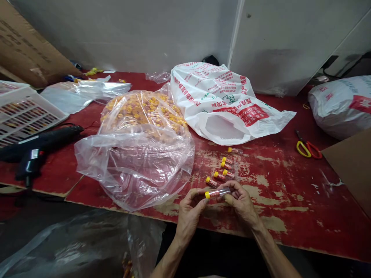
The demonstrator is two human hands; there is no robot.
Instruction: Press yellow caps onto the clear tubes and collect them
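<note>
Both hands hold one small clear tube with a yellow cap (217, 193) over the near edge of the worn red table (290, 193). My left hand (189, 212) pinches the capped end. My right hand (242, 202) grips the other end. Just beyond the hands, several more yellow-capped tubes (222, 173) lie on the table in a loose row. To the left sits a large clear plastic bag (139, 154) with a heap of yellow and orange caps (142, 110) inside.
A white printed sack (223, 104) lies open behind the tubes, another (342, 104) at far right. Yellow-and-red scissors (308, 148) lie right. A black glue gun (37, 148) and white basket (23, 114) sit left. Cardboard (352, 166) overlaps the right edge.
</note>
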